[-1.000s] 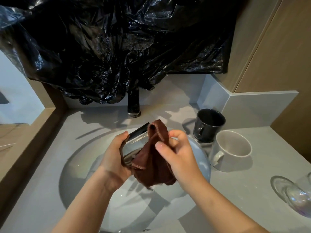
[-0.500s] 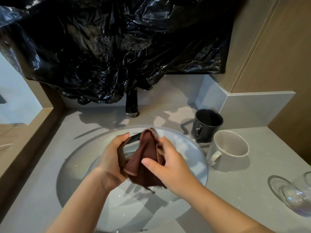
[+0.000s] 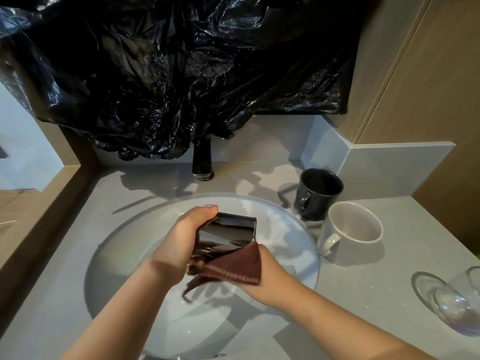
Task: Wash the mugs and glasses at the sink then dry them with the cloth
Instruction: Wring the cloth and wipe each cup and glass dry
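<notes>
Left hand [image 3: 181, 240] is wrapped around a shiny dark cup [image 3: 228, 232], holding it tipped on its side over the white sink [image 3: 124, 255]. Right hand [image 3: 272, 284] is up against the cup's near end, but the brown cloth [image 3: 233, 268] covers its fingers, so can't tell its grip. A black mug [image 3: 317, 196], grey mug [image 3: 350, 235] and clear glass [image 3: 452, 305] sit on the counter [image 3: 363, 294] to the right.
</notes>
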Demonstrator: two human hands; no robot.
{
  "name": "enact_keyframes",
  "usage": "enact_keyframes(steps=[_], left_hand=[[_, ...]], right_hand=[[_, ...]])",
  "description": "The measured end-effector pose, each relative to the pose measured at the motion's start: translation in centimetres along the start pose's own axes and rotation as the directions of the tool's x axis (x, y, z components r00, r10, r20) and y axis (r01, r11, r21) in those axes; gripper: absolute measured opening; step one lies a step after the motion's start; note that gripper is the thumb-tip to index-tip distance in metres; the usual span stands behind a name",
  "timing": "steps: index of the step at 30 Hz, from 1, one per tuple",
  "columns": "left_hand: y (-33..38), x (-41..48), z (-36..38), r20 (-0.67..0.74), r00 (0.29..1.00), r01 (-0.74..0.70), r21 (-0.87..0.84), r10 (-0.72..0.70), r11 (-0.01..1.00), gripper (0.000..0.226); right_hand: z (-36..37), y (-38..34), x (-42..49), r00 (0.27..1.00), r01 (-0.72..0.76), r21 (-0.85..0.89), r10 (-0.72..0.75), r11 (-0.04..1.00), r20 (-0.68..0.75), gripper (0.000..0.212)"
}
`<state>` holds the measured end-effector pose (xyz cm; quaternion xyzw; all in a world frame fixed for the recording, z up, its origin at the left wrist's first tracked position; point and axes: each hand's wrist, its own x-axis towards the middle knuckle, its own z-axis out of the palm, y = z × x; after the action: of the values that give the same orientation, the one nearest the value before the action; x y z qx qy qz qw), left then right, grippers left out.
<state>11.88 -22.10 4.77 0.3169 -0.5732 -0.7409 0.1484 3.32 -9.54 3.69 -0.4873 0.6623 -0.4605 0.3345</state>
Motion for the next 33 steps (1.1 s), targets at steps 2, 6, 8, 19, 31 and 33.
enact_keyframes(steps=[2,6,8,19,31,33], left_hand=[[-0.6,0.2,-0.2,-0.057,0.988,-0.144,-0.003,0.144,0.99,0.05],[-1.7,0.8,-0.7,-0.053,0.855,-0.459,0.385,0.516,0.801,0.035],[-2.3,0.9,-0.9,-0.008,0.867,-0.46,0.371,0.498,0.807,0.039],[-1.6,1.0,1.1,-0.159,0.928,-0.323,0.107,0.337,0.94,0.038],[-0.6,0.9,-0.8,0.215,0.974,0.048,0.123,-0.074,0.991,0.081],[-0.4,1.0,-0.5,0.191,0.972,0.133,0.047,-0.14,0.99,0.08]], right_hand=[[0.2,-0.6,0.3,0.993,-0.1,0.207,0.112,0.973,-0.047,0.02],[-0.9,-1.6,1.3,0.944,-0.254,0.622,0.33,0.741,-0.007,0.009],[-1.3,-1.6,1.6,0.943,-0.242,0.573,0.329,0.783,-0.051,0.011],[-0.9,-1.6,1.5,0.953,-0.155,0.241,0.209,0.958,-0.218,0.014],[-1.9,-0.9,1.5,0.971,-0.054,0.024,0.058,0.998,-0.232,0.022],[-1.5,-0.1,1.5,0.993,-0.034,-0.409,-0.016,0.912,-0.118,0.03]])
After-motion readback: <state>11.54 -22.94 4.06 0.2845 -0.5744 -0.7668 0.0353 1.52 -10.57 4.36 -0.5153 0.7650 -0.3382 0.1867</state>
